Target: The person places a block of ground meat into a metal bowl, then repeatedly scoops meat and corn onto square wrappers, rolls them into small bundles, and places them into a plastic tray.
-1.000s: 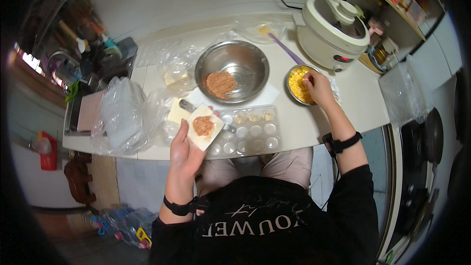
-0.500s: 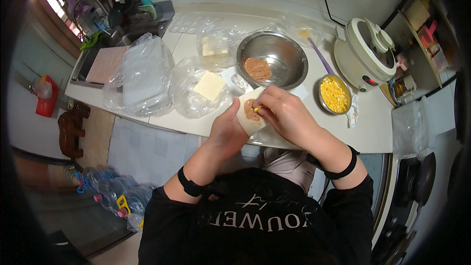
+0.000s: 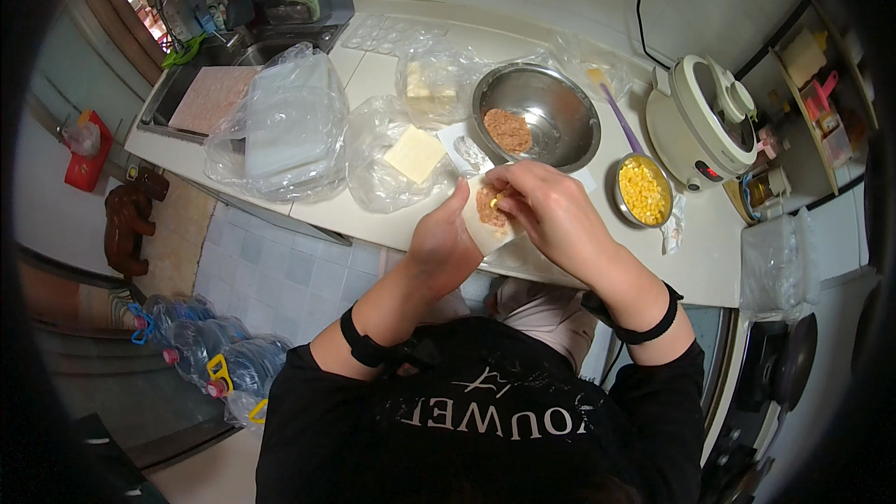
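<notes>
My left hand (image 3: pixel 446 241) holds a square dough wrapper (image 3: pixel 485 236) from beneath, over the counter's near edge. A patch of minced meat (image 3: pixel 487 210) lies spread on the wrapper. The fingers of my right hand (image 3: pixel 551 210) pinch a yellow corn kernel (image 3: pixel 495 203) against that meat. Just beyond my hands, a steel bowl (image 3: pixel 569 135) holds a lump of minced meat (image 3: pixel 507 131). To the right, a small metal bowl (image 3: pixel 620 203) is full of corn kernels (image 3: pixel 642 191). A stack of pale wrappers (image 3: pixel 414 155) rests on a clear plastic bag, left of my hands.
A cream electric cooker (image 3: pixel 695 121) stands at the back right, with a purple-handled brush (image 3: pixel 621 119) beside it. Bagged white boxes (image 3: pixel 289 131) sit left, by the sink (image 3: pixel 159 117). Another bagged pale block (image 3: pixel 429 84) lies behind the wrappers. Large water bottles (image 3: pixel 243 364) stand on the floor.
The view has shifted a little, so the counter things appear slightly to the right. My right fingers still work at the meat on the wrapper, and my left hand keeps its hold.
</notes>
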A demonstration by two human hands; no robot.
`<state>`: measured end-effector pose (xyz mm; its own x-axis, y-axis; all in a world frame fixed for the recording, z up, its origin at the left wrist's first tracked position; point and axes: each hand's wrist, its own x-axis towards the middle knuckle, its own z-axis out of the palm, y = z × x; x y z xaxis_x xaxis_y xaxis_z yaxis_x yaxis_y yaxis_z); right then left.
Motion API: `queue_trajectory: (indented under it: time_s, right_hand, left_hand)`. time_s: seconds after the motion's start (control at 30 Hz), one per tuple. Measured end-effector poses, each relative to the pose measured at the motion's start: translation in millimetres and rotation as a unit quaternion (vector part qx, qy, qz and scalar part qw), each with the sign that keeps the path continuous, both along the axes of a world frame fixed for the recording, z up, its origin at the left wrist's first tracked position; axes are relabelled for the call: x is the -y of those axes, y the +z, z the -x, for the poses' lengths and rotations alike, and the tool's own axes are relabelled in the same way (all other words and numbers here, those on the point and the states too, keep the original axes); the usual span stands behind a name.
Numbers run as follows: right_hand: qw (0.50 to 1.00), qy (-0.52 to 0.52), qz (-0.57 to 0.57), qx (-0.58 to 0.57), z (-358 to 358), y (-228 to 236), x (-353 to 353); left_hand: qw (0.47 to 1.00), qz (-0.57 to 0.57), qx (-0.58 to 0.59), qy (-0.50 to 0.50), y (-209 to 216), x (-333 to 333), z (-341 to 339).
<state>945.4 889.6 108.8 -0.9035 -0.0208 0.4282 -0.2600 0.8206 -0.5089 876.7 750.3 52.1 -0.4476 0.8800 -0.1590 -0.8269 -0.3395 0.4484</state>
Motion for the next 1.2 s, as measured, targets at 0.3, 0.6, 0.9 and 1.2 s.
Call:
queue_trajectory:
  time_s: [0.3, 0.6, 0.9, 1.2]
  right_hand:
    - [0.96, -0.108, 0.169, 0.196, -33, -17, -29]
    - [0.808, 0.019, 0.499, 0.313, -28, -48, -33]
    - [0.953, -0.128, 0.26, 0.091, -51, -48, -22]
    - [0.984, -0.136, -0.106, 0.036, -60, -48, 7]
  left_hand:
    - [1.0, -0.011, -0.017, 0.007, 1, 6, 6]
    - [0.997, -0.038, -0.017, -0.072, -3, 6, 2]
    - [0.995, 0.006, 0.032, 0.09, -9, 15, 21]
    - [0.996, -0.026, 0.02, 0.086, -11, 4, 24]
